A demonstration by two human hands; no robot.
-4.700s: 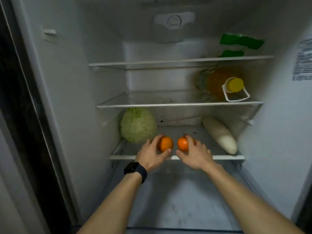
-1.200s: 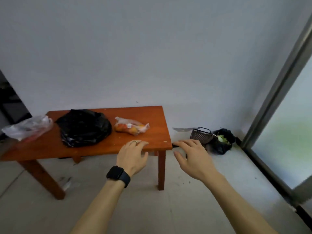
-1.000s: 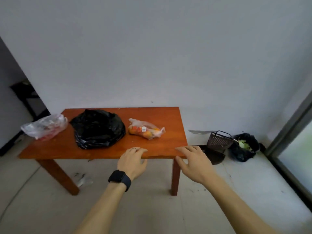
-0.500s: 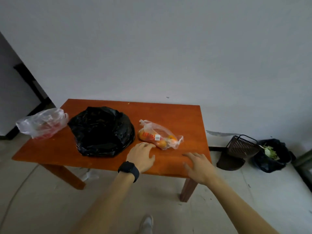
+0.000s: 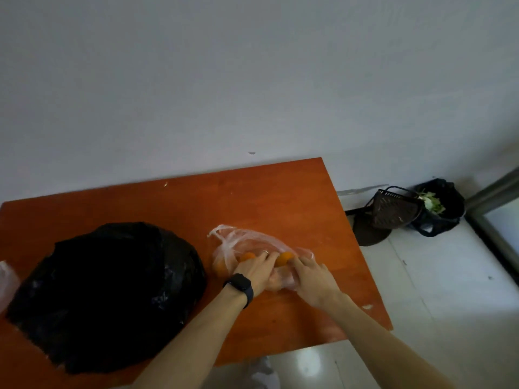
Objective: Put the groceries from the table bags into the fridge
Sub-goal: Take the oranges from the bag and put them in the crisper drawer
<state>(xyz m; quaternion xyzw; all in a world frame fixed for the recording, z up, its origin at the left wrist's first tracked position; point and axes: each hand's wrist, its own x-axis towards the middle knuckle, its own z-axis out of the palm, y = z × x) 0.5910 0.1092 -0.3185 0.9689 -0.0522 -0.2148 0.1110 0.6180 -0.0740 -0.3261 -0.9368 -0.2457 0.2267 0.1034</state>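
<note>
A clear plastic bag (image 5: 247,242) with several oranges lies on the red-brown table (image 5: 252,197), right of the middle. One orange (image 5: 284,258) shows between my two hands and another orange (image 5: 246,256) sits just left of my left fingers. My left hand (image 5: 257,272), with a black watch on its wrist, lies on the bag with fingers stretched forward. My right hand (image 5: 311,277) rests on the bag's right end, fingertips touching the plastic beside the orange. Crumpled plastic sits between both thumbs.
A big black plastic bag (image 5: 109,290) fills the table's left part, with another clear bag (image 5: 7,279) at the left edge. On the floor to the right stand a dark basket (image 5: 393,210) and a black bag of green scraps (image 5: 438,206). A grey wall rises behind the table.
After leaving the fridge I walked up to the table. Both hands moved forward from the table's front edge onto the clear bag of oranges.
</note>
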